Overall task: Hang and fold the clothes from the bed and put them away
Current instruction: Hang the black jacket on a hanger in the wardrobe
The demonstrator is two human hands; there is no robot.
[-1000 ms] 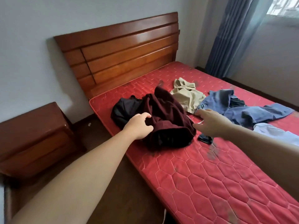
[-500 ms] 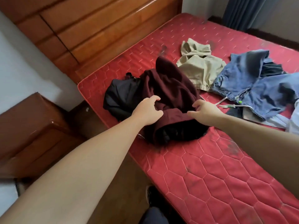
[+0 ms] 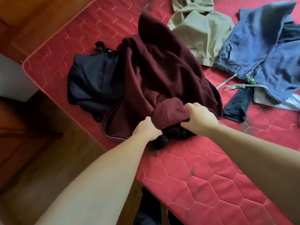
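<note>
Two hands, left hand (image 3: 146, 129) and right hand (image 3: 198, 116), each grip one maroon jacket (image 3: 164, 70). One black garment (image 3: 92, 83), one khaki piece (image 3: 199, 33) and one pair of jeans (image 3: 263, 51) lie on the red mattress (image 3: 211, 184).

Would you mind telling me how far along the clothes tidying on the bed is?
Done: nothing looks folded or hung. In hand: left hand and right hand grip the maroon zip-up jacket. Left: black garment, beige trousers and blue jeans lie crumpled on the red quilted mattress.
</note>
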